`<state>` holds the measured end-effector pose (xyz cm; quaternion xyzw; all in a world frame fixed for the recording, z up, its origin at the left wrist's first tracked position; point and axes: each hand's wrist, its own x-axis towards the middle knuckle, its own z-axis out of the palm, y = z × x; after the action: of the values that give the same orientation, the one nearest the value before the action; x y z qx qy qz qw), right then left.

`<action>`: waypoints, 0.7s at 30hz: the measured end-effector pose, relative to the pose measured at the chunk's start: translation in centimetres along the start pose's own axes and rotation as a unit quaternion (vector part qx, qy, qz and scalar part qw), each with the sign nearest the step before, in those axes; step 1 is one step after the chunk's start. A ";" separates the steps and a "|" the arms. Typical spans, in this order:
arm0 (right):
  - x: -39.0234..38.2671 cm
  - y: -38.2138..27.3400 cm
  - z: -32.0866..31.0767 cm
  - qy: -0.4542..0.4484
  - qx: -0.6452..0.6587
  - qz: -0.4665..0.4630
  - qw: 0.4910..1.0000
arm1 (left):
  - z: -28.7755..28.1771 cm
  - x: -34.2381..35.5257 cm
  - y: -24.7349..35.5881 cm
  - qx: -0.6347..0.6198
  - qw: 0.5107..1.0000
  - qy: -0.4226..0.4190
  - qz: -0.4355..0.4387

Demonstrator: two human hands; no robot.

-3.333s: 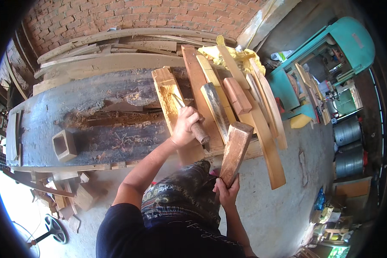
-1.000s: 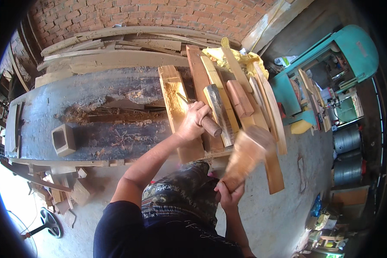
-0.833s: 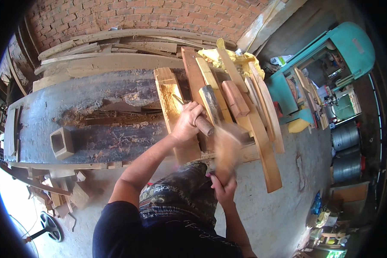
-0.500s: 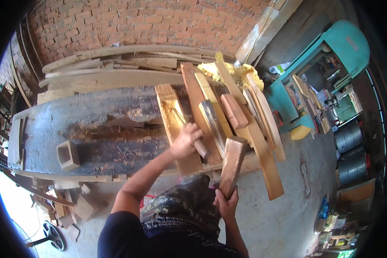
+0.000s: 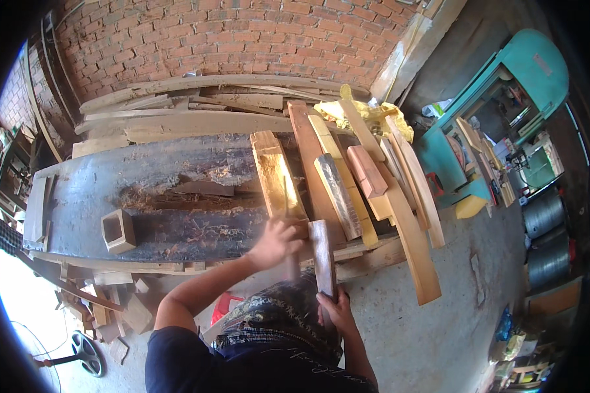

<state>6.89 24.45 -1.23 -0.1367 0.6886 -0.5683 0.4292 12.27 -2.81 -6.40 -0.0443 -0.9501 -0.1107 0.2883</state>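
A pale wooden block (image 5: 264, 145) with a bright hollow cut into it lies across the near side of the bench. Over its near end is my left hand (image 5: 278, 243), smeared by motion but closed round a chisel (image 5: 292, 267), whose wooden handle points back toward me. Its tip is too blurred to make out. My right hand (image 5: 335, 308) grips the lower end of a wooden mallet (image 5: 322, 252), a squared bar held upright close to the chisel handle. I cannot tell whether the two touch.
Right of the block lie a reddish plank (image 5: 308, 150), a dark-faced wood piece (image 5: 337, 196), a short reddish block (image 5: 367, 171) and a long board (image 5: 413, 255) jutting past the bench edge. A hollow wooden box (image 5: 118, 230) sits left on the dark slab (image 5: 78, 190). A teal bandsaw (image 5: 531, 62) stands right.
The mallet has swung left and now stands more upright, nearer the chisel. My left hand has shifted a little toward me, and the chisel handle points more directly at me.
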 end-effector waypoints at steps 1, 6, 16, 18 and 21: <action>-0.2 0.0 -0.1 -0.014 0.019 -0.002 1.000 | -1.1 0.2 -0.5 0.013 1.000 -0.023 -0.007; -0.1 0.8 0.1 -0.044 0.030 -0.001 0.999 | -2.8 -0.9 -1.8 -0.018 0.998 -0.052 -0.016; -3.6 3.9 -2.5 -0.007 -0.021 -0.026 0.999 | -4.4 -0.2 -0.8 -0.079 0.997 -0.021 0.009; -5.0 3.5 -3.0 0.009 -0.042 -0.040 0.998 | -4.2 -1.0 -1.1 -0.088 0.996 -0.004 -0.001; -6.2 5.6 -5.0 0.047 -0.096 -0.053 0.993 | -4.3 -0.3 -1.2 -0.066 0.998 -0.021 0.009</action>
<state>8.48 33.77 -3.68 -0.1868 0.7513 -0.5271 0.3505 14.69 -4.96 -3.33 -0.0737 -0.9461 -0.1697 0.2658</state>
